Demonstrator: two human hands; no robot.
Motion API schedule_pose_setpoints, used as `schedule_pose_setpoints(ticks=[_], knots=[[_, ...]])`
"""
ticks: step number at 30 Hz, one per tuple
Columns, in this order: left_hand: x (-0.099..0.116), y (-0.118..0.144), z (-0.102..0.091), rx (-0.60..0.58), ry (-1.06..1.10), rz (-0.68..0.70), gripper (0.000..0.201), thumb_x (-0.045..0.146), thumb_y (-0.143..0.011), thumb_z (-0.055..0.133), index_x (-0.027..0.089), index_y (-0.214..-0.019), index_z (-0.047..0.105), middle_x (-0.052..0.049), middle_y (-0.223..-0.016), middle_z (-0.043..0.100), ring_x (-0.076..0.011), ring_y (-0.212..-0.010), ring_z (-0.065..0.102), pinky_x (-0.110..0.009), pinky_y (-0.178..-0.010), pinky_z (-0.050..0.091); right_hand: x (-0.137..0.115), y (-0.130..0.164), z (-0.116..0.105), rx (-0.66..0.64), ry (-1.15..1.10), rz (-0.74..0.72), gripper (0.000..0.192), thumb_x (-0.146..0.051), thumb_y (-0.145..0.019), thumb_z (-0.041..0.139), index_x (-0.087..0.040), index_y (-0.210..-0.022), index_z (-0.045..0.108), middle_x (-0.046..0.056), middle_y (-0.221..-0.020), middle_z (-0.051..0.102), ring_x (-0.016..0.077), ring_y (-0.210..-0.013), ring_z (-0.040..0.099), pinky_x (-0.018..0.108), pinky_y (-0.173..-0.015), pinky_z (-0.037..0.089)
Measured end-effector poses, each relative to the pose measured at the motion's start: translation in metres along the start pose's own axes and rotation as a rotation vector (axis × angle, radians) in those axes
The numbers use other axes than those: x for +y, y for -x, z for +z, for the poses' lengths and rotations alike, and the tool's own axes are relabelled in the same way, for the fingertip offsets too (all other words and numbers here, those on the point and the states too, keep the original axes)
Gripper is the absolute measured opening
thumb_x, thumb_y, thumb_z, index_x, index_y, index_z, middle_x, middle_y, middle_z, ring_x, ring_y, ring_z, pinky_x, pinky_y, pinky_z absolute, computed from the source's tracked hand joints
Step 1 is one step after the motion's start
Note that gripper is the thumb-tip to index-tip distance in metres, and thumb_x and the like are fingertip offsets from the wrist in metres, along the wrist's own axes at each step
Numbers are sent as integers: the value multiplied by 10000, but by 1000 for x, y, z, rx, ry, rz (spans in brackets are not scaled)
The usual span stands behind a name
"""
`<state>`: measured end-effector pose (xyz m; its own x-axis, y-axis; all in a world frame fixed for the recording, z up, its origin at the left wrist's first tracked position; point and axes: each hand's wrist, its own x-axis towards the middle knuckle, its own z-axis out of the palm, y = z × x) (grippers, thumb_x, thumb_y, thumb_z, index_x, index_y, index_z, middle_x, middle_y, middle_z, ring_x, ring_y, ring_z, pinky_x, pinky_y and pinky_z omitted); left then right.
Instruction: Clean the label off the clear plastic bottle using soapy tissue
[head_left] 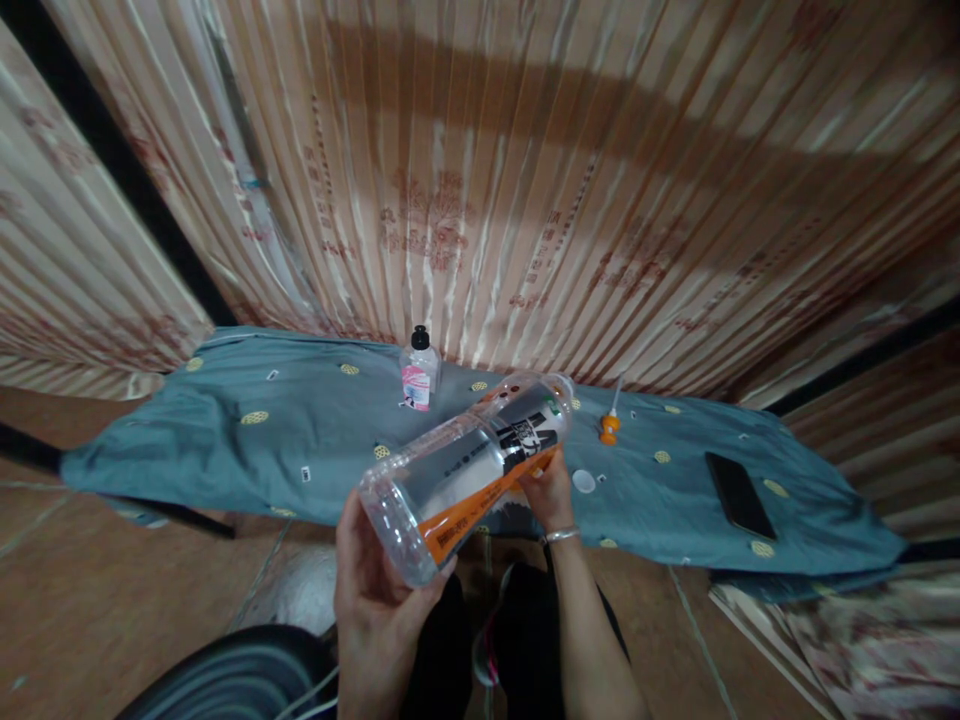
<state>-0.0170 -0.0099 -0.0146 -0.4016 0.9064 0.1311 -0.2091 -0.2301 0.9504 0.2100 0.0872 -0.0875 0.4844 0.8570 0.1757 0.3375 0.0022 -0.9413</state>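
We note a clear glossy plastic bottle (465,470), its label (480,490) slick; matt grey-blue cloth (300,430) beneath; sheeny pleated curtain (525,200) at twelve o'clock; glossy black phone (739,495) at three.

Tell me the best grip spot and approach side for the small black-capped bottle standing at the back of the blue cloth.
Probably the small bottle's clear body just below its black cap, coming from the front or from above. It stands upright, apart from the other things, with the curtain close behind. Both hands are taken: the left hand and right hand hold the big clear bottle.

Bare forearms; a silver bangle (562,535) circles the right wrist.
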Motion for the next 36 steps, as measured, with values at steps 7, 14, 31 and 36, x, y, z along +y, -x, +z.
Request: schedule_pose_setpoints(ticks=[7, 14, 31, 36], knots=[[-5, -1, -4, -5, 15, -21, 953, 199, -603, 1027, 339, -1470, 656, -76, -1479, 712, -332, -1285, 726, -351, -1006, 626, 1, 0, 0, -8, -1, -25, 542, -520, -648, 797, -284, -1014, 475, 49, -977, 709, 292, -932, 709, 424, -882, 598], [1, 5, 7, 54, 65, -20, 933, 207, -603, 1033, 338, -1457, 681, -66, -1545, 674, -298, -1252, 748, -277, -931, 645, 2, 1, -1, -24, -4, -19, 520, -519, -672, 781, -288, -1016, 467, 39, -928, 702, 281, -875, 706, 388, -798, 600], [3, 6, 8, 18, 70, -1, 946, 181, -572, 1045, 403, -1428, 709, -43, -1583, 643, -295, -1242, 756, -264, -934, 638, 10, -6, 0, -6, -8, -36, 589, -554, -637, 793, -242, -1062, 529, 50, -902, 714, 280, -847, 701, 417, -812, 611], [11, 9, 13, 89, 85, -81, 940, 276, -609, 1038, 374, -1472, 676, -62, -1660, 564, -327, -1313, 711, -311, -997, 625, 6, -4, 1, -8, -29, -72, 565, -533, -657, 795, -244, -1060, 525, 47, -902, 707, 269, -860, 694, 388, -800, 600]])
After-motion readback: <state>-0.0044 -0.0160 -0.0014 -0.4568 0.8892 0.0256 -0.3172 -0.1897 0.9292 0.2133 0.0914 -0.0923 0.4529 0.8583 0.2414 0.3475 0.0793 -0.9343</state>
